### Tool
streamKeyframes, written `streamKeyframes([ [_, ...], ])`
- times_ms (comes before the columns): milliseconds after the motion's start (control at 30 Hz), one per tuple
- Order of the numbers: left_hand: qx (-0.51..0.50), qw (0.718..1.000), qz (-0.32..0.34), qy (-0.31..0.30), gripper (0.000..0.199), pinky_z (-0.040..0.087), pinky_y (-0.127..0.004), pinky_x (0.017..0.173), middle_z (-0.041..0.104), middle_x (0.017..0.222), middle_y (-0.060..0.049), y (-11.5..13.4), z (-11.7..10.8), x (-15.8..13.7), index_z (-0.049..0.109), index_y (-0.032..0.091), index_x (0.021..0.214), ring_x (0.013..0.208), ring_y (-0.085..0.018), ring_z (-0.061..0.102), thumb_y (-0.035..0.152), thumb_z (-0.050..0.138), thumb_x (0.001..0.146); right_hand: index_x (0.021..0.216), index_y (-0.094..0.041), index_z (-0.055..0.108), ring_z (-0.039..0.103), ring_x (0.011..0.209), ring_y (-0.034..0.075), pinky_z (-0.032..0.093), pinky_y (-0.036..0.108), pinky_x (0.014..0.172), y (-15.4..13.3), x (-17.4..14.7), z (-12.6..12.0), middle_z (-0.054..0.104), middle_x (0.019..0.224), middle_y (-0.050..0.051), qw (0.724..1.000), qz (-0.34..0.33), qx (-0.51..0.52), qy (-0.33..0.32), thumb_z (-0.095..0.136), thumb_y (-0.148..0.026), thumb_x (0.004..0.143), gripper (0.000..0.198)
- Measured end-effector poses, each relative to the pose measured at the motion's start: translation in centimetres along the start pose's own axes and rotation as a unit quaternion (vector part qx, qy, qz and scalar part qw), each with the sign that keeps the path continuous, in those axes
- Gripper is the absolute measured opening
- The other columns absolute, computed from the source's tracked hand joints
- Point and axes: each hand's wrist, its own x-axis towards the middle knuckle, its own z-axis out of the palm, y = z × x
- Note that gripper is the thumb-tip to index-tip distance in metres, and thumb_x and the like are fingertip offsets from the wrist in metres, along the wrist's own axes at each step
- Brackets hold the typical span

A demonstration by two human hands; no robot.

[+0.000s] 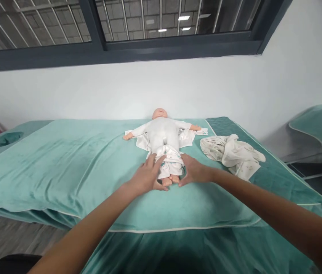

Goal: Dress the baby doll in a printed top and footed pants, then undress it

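A baby doll [163,131] lies on its back, arms spread, head toward the wall. Its torso is white, and an unfastened white garment [186,138] is spread beneath it. Patterned white pants [172,161] are bunched round its legs, with the bare feet [170,180] showing below. On the left side of the pants rests my left hand [148,174], fingers spread and thumb apart near the feet. My right hand [194,170] curves along the opposite side, its thumb and fingers apart. Both hands touch or nearly touch the pants; some fingertips are hard to make out.
A crumpled white patterned cloth [233,154] lies to the right of the doll. Everything rests on a padded bed with a teal cover [63,163], against a white wall [92,91] under a barred window [161,23]. Another teal-covered surface [321,125] stands at far right.
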Motion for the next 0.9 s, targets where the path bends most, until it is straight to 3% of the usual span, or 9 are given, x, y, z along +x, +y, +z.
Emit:
streamKeyframes([
  [167, 0.104, 0.994, 0.007, 0.036, 0.102, 0.046, -0.051, 0.094, 0.042, 0.136, -0.021, 1.6, 0.2, 0.2, 0.024, 0.020, 0.151, 0.121, -0.041, 0.051, 0.051, 0.075, 0.068, 0.116, -0.016, 0.047, 0.056, 0.113, 0.038, 0.041, 0.046, 0.096, -1.4, -1.4, 0.7, 0.059, 0.117, 0.018, 0.994, 0.005, -0.101, 0.035, 0.075, -0.063, 0.067, 0.073],
  [333, 0.092, 0.995, -0.009, 0.045, 0.081, 0.048, -0.045, 0.089, 0.050, 0.128, -0.016, 2.9, -0.2, -0.8, 0.028, 0.020, 0.148, 0.116, -0.035, 0.055, 0.045, 0.061, 0.078, 0.102, -0.018, 0.051, 0.063, 0.100, 0.032, 0.042, 0.035, 0.080, -4.4, -2.5, -0.2, 0.066, 0.102, 0.013, 0.988, 0.053, -0.143, 0.028, 0.062, -0.054, 0.082, 0.043],
  [433, 0.064, 0.997, -0.007, 0.030, 0.078, 0.047, -0.045, 0.090, 0.052, 0.131, -0.016, 3.3, -0.5, -1.4, 0.029, 0.019, 0.146, 0.117, -0.034, 0.055, 0.048, 0.059, 0.081, 0.101, -0.018, 0.053, 0.066, 0.093, 0.031, 0.040, 0.032, 0.072, -5.9, -2.9, -0.2, 0.069, 0.097, 0.012, 0.985, 0.086, -0.146, 0.026, 0.055, -0.055, 0.087, 0.039],
  [600, 0.049, 0.999, -0.009, 0.016, 0.055, 0.047, -0.042, 0.085, 0.064, 0.126, -0.012, 4.1, -1.7, -2.7, 0.035, 0.023, 0.142, 0.109, -0.033, 0.063, 0.042, 0.046, 0.091, 0.099, -0.019, 0.060, 0.067, 0.092, 0.030, 0.041, 0.031, 0.069, -7.2, -3.3, -1.1, 0.072, 0.100, 0.010, 0.990, 0.123, -0.063, 0.003, 0.055, -0.052, 0.086, 0.035],
  [700, 0.061, 0.997, -0.038, -0.004, 0.049, 0.046, -0.036, 0.073, 0.070, 0.116, -0.009, 4.5, -2.3, -3.5, 0.039, 0.027, 0.139, 0.096, -0.031, 0.069, 0.031, 0.045, 0.090, 0.100, -0.021, 0.068, 0.066, 0.096, 0.027, 0.044, 0.030, 0.075, -7.8, -3.8, -3.0, 0.073, 0.104, 0.006, 0.990, 0.106, 0.065, -0.073, 0.064, -0.047, 0.082, 0.033],
  [800, 0.104, 0.993, -0.055, 0.001, 0.047, 0.045, -0.035, 0.069, 0.073, 0.104, -0.010, 4.6, -2.5, -3.8, 0.041, 0.027, 0.137, 0.091, -0.031, 0.070, 0.026, 0.041, 0.090, 0.101, -0.022, 0.072, 0.066, 0.094, 0.025, 0.046, 0.029, 0.073, -8.0, -4.3, -4.9, 0.073, 0.105, 0.004, 0.968, 0.086, 0.176, -0.157, 0.069, -0.055, 0.077, 0.042],
  [900, 0.129, 0.990, -0.057, -0.005, 0.047, 0.045, -0.036, 0.068, 0.074, 0.099, -0.012, 4.6, -2.1, -3.4, 0.041, 0.025, 0.139, 0.087, -0.031, 0.070, 0.030, 0.041, 0.092, 0.086, -0.020, 0.072, 0.062, 0.079, 0.022, 0.043, 0.028, 0.064, -7.7, -4.4, -6.0, 0.072, 0.090, 0.004, 0.970, 0.069, 0.147, -0.180, 0.067, -0.066, 0.074, 0.048],
])
